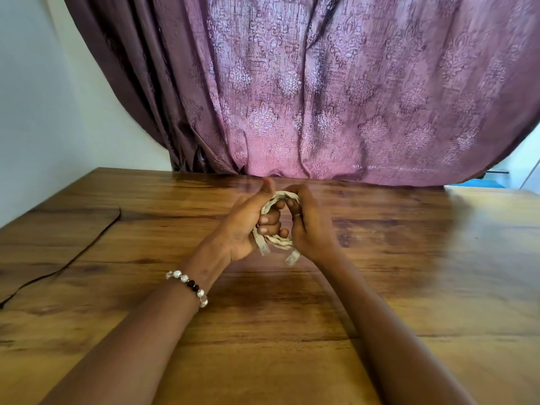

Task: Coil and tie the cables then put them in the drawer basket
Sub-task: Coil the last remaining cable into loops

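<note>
Two hands meet above the middle of the wooden bench (pixel 380 287), both wrapped around one small coil of pale beige cable (pixel 279 200). Left hand (pixel 245 226): thumb raised, fingers curled through the loop from the left, gripping it. Right hand (pixel 309 226): fingers curled over the coil's top and right side, grasping it; a ring shows on one finger. The coil is held upright between the palms, off the bench surface. Two clear plug ends hang from the bottom of the coil, one (pixel 264 247) beside the left palm, the other (pixel 293 257) just below the right palm. Beaded bracelet (pixel 190 286) on the left wrist, white and dark beads. A thin dark cord (pixel 73 258) lies on the bench well to the left, apart from the hands. Patterned purple curtain (pixel 321 97) hangs behind the far bench edge. Slight motion blur at the fingertips.
</note>
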The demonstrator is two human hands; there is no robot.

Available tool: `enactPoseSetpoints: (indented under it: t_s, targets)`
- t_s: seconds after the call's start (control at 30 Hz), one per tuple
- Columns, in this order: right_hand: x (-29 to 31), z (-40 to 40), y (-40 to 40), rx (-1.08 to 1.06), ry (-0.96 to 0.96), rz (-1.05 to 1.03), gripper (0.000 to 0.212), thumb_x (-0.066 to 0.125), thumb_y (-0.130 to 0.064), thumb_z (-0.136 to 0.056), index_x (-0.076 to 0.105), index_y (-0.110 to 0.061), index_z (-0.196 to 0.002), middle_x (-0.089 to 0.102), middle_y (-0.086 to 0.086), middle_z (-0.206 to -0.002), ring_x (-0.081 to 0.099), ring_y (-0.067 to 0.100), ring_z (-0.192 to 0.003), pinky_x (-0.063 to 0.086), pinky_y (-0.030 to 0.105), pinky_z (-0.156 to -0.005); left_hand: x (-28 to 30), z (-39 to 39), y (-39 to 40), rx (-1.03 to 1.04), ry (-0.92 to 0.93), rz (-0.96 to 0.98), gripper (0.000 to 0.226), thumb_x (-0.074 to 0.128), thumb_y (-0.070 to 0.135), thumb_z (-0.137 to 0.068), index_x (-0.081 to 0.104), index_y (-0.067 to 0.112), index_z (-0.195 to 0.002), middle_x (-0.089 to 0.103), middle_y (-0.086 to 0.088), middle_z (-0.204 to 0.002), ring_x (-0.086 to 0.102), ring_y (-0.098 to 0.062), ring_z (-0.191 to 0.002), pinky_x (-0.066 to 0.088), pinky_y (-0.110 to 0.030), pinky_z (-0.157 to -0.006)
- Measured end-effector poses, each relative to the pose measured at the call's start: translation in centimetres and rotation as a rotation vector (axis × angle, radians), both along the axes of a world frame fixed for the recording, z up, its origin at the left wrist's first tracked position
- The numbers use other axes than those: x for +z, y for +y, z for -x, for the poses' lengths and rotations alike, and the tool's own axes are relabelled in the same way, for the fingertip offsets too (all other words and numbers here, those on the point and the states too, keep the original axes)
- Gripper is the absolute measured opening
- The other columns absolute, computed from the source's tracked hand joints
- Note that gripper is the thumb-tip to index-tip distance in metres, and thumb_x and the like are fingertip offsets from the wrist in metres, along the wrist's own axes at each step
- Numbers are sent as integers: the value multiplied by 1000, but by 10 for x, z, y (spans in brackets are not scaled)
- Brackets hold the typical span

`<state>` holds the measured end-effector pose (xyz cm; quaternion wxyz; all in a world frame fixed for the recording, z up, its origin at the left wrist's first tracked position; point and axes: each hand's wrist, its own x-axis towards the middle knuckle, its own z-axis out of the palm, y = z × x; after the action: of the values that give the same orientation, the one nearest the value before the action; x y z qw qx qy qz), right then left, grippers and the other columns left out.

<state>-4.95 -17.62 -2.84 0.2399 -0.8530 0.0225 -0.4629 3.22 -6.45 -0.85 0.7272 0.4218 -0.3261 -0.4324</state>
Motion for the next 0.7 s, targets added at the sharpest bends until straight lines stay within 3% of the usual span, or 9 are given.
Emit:
enactPoseSetpoints:
  t_s: [0.1, 0.17, 0.3, 0.4, 0.53, 0.63, 0.7]
  targets:
    - [-1, 3, 1, 26, 25, 11, 29, 44, 7, -82, 56, -1, -107, 61, -2, -82, 54, 9, -69, 43, 28, -60, -1, -1, 4, 21, -18, -42, 45, 47, 49, -91, 47, 11, -67, 29, 5, -39, 28, -8, -31, 49, -28, -51]
    - [-2, 4, -1, 52, 75, -16, 18, 49, -4, -89, 57, -5, -105, 64, -3, -80, 58, 12, -67, 47, 31, -58, -3, -2, 5, 50, -54, -77, 45, 45, 44, -96, 48, 11, -65, 32, 3, -40, 33, -10, -32, 49, -28, -49]
    - [2, 6, -2, 170, 163, -306, 23, 45, -29, -99, 61, -15, -90, 58, -6, -67, 55, 12, -53, 48, 36, -50, -7, 4, 2, 99, -25, -72, 40, 46, 34, -98, 48, 6, -69, 48, -6, -44, 50, -17, -36, 56, -33, -49]
    - [2, 5, -1, 201, 161, -486, 28, 42, -25, -100, 60, -7, -88, 47, 2, -59, 47, 11, -48, 48, 28, -47, -10, 8, -3, 142, 33, -67, 37, 46, 31, -99, 47, 8, -70, 38, 3, -42, 36, -7, -32, 49, -25, -43]
    - [2, -2, 13, 284, 111, -699, 31, 43, -17, -101, 57, 10, -96, 45, 3, -58, 42, 11, -43, 40, 26, -42, -7, -1, -3, 259, -5, -179, 40, 48, 36, -97, 45, 15, -62, 26, 8, -39, 19, -5, -30, 23, -15, -37]
    - [7, -6, 27, 329, 48, -881, 28, 48, -17, -99, 61, 8, -93, 46, 4, -60, 39, 9, -38, 40, 26, -40, -4, -4, -2, 454, -86, -231, 41, 49, 37, -94, 44, 17, -59, 30, 4, -44, 20, -9, -34, 19, -15, -39]
    - [11, -6, 32, 394, 31, -1052, 31, 53, -22, -97, 61, 5, -87, 46, 4, -60, 36, 9, -34, 40, 24, -38, -6, -7, -5, 604, -194, -219, 39, 50, 37, -93, 49, 15, -61, 39, -3, -51, 30, -13, -38, 25, -18, -39]
